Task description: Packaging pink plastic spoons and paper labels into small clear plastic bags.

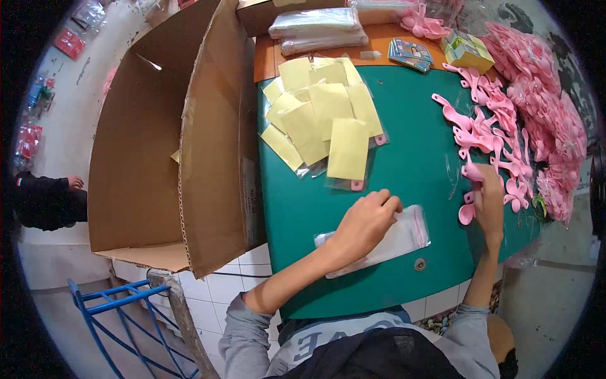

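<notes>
At the green worktop [404, 151], I see my left hand [363, 224] lying on a clear zip bag [404, 235], its fingers [385, 201] curled loosely together and pressing the bag's upper edge flat; the bag stretches out from under the palm toward the right, its pink-striped seal end pointing at my other hand. My right hand [489, 199] stands just beside that end, fingers closed around a pink plastic scoop [472, 172], with a second scoop's round bowl [467, 213] showing below the palm, close to the bag's mouth but apart from it. Beyond the right hand, loose pink scoops [489, 129] spread over the worktop, and farther right a heap of bagged pink pieces [549, 120] climbs toward the edge. Ahead of my left hand lies a fan of filled bags with yellow cards [325, 123]. At the far end sit stacked clear packets [319, 28], a small pile of printed cards [410, 52] and a yellow-green carton [467, 50]. An open cardboard box [164, 139] stands to the left, and another person's hand [76, 183] shows beyond it.
</notes>
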`<state>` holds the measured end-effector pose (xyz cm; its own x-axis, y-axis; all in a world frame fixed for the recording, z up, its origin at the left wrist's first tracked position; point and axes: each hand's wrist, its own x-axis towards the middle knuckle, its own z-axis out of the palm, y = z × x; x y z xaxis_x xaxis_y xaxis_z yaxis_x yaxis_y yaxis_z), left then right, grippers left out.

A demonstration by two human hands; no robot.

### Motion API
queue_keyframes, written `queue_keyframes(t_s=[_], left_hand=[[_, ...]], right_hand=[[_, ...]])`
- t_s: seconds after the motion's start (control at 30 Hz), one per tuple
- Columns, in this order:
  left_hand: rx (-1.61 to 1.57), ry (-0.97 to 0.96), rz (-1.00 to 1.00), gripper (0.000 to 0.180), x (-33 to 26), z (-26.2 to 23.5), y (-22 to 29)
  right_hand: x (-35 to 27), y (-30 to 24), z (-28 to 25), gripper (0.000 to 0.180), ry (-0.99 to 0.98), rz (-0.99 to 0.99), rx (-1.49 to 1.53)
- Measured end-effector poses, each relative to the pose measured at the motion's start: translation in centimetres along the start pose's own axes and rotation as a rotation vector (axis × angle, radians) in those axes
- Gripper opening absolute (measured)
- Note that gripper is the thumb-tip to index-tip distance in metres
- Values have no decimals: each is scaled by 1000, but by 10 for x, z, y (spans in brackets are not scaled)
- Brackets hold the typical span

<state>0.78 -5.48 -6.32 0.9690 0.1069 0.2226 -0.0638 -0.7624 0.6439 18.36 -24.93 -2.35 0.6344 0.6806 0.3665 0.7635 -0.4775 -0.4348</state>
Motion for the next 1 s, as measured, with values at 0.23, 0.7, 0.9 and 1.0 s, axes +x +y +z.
queue_keyframes(t_s=[0.23,0.7,0.9,1.0], left_hand=[[-238,19,-53,15,-2,-8,-2],[-1060,-62,-382,23,-6,-23,-11],[-1060,-63,-455,29,-6,-27,-7],[-1080,-63,-451,30,-5,-29,-6]], right_hand=[[-8,-52,-19,42,-421,-47,243],[-19,-72,-7,20,-7,392,701],[-14,-83,-2,26,162,317,768],[-12,-84,-6,29,166,318,716]])
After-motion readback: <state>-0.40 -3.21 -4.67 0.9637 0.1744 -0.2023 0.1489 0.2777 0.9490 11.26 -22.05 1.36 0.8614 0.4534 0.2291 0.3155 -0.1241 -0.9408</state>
